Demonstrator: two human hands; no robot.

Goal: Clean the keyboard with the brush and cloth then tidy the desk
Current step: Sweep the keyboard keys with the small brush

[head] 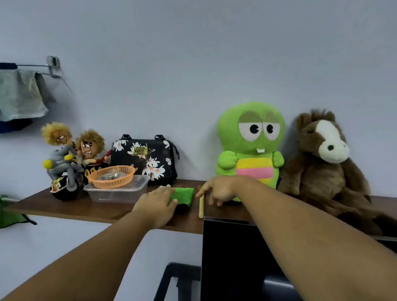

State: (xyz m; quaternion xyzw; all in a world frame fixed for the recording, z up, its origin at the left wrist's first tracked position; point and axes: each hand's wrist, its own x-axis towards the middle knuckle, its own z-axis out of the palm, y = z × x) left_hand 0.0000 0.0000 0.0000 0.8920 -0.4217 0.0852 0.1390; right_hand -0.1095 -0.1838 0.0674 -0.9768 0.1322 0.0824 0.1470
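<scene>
A folded green cloth (183, 193) lies on the wooden shelf (95, 208), with a dark part under it. My left hand (157, 202) rests on the cloth's left side, fingers laid over it. A brush with a pale wooden handle (201, 207) lies just right of the cloth, pointing toward me. My right hand (217, 190) is over the brush's far end, its fingers curled down around it; the bristles are hidden behind the hand. The keyboard is not in sight.
On the shelf stand a clear plastic box (116, 191) with an orange basket (111, 176) on it, a floral black bag (144, 159), two dolls on a toy motorbike (67, 160), a green plush (250, 148) and a brown plush horse (324, 165). A dark monitor (233, 265) rises below the shelf.
</scene>
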